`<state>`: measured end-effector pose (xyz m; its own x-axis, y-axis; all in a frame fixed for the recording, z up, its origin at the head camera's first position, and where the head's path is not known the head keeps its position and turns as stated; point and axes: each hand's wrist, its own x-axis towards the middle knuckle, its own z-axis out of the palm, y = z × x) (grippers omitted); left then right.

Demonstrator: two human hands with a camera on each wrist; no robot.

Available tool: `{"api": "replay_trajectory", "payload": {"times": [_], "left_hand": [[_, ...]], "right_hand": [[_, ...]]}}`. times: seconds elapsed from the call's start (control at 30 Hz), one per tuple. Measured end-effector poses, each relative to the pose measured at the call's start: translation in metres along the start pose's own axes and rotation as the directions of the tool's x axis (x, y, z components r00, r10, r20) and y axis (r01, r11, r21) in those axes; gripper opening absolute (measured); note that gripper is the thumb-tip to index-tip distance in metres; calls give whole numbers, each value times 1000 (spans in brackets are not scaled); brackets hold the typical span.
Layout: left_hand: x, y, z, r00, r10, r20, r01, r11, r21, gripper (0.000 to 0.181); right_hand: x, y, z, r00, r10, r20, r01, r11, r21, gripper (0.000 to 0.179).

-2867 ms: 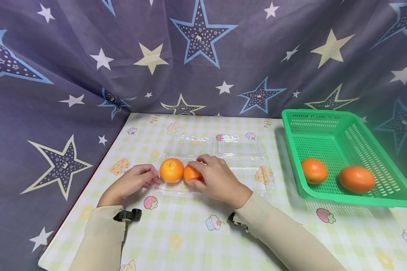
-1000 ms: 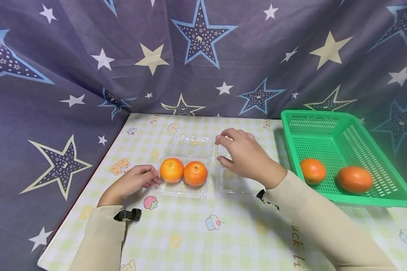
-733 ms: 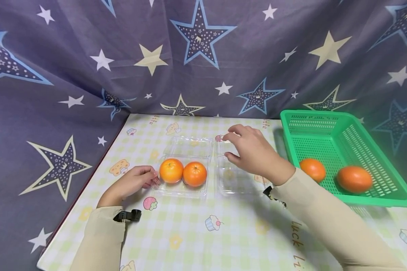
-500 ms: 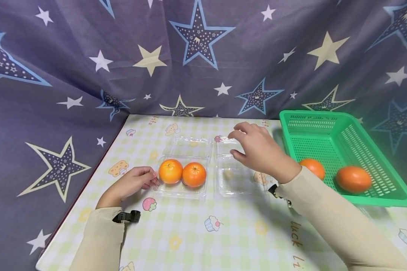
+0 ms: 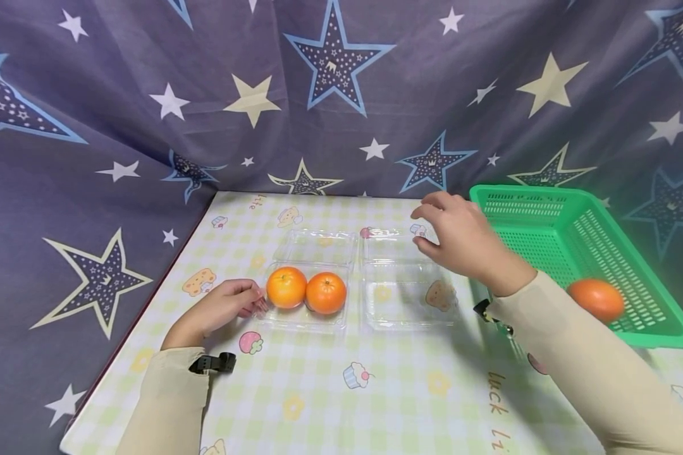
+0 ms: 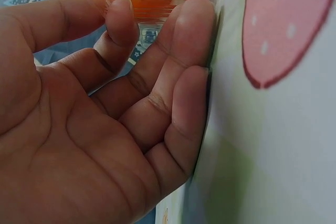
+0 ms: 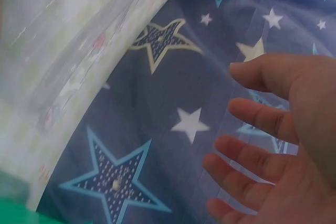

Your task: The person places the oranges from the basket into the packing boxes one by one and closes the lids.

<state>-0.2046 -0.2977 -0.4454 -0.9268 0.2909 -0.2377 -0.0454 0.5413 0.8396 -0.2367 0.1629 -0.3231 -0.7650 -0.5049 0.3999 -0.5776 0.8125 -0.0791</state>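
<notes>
My left hand (image 5: 222, 309) is at the left edge of a clear plastic clamshell container (image 5: 319, 324). Its thumb and forefinger pinch the container's rim, and the other fingers (image 6: 191, 30) curl against the tablecloth below. Two oranges sit side by side in that container: a lighter left orange (image 5: 286, 287) and a deeper-coloured right orange (image 5: 326, 293). My right hand (image 5: 461, 237) hovers between a second open clamshell container (image 5: 404, 303) and the green basket (image 5: 620, 221), fingers loosely bent, holding nothing. One orange (image 5: 596, 300) shows in the basket; my right forearm covers the basket's near left corner.
A checked tablecloth (image 5: 398, 392) with printed cakes and fruit covers the table. Dark star-patterned cloth (image 5: 205, 95) hangs behind and at the left. Both containers' lids lie folded back, away from me.
My right hand has let go of the right orange in the left container and moved right and away towards the basket, hiding one basket orange. My left hand stays in place.
</notes>
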Motion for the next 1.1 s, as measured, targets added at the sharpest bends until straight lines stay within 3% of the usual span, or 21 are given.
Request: {"api": "replay_trajectory", "payload": {"times": [0.47, 0.7, 1.1], "left_hand": [[-2, 2, 0, 1000, 7, 4, -7, 1000, 6, 29], [-2, 4, 1, 1000, -10, -1, 10, 1000, 4, 31], [-1, 3, 1, 1000, -4, -4, 4, 1000, 7, 30]], "right_hand": [[-8, 26, -10, 993, 107, 57, -107, 994, -13, 33], [-13, 44, -15, 992, 125, 34, -124, 992, -40, 30], [-22, 62, -17, 981, 178, 71, -176, 984, -30, 32]]}}
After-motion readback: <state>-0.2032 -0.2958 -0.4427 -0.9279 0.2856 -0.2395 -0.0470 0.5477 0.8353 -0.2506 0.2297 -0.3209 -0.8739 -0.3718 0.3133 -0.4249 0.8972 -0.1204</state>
